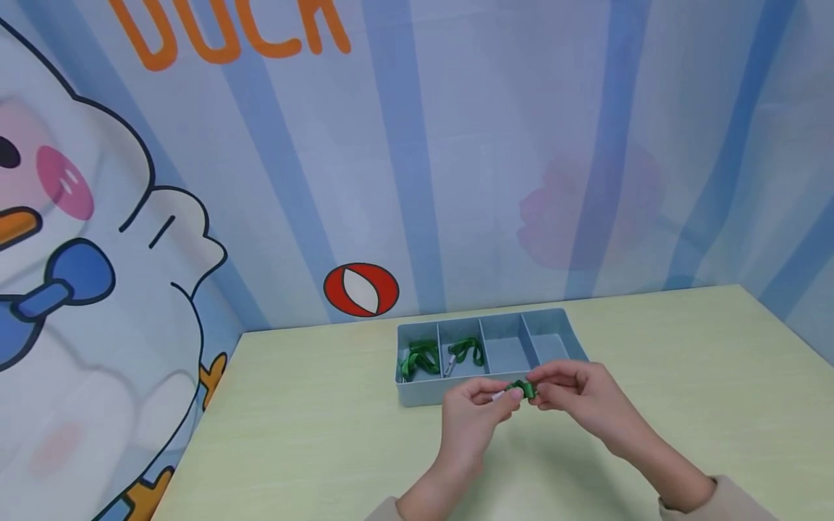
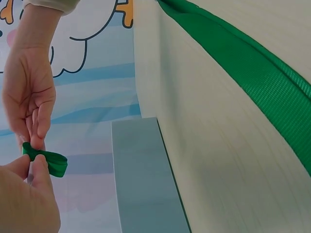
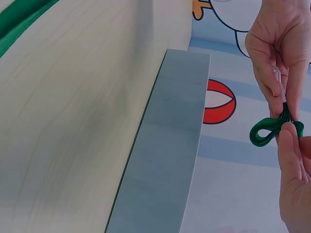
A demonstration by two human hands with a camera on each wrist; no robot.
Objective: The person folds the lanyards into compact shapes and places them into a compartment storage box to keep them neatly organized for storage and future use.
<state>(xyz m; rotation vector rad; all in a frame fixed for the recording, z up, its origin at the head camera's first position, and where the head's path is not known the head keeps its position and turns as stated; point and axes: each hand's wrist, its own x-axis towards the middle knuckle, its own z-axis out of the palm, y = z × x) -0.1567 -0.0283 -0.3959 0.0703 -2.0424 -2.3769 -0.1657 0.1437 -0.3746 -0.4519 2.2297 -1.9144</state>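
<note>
Above the front wall of a grey-blue divided tray, both hands meet at a small folded green lanyard. My left hand pinches it by the end with a pale, see-through clip, between thumb and fingers. From the other side, my right hand pinches the folded ribbon. A green loop sticks out beside the fingertips in the right wrist view, and another loop shows in the left wrist view. The fingers hide the middle of the bundle.
The tray stands near the table's back edge. Green lanyards lie in its leftmost compartment and the one beside it. Behind the pale table hangs a printed backdrop. A wide green strap crosses the left wrist view's corner.
</note>
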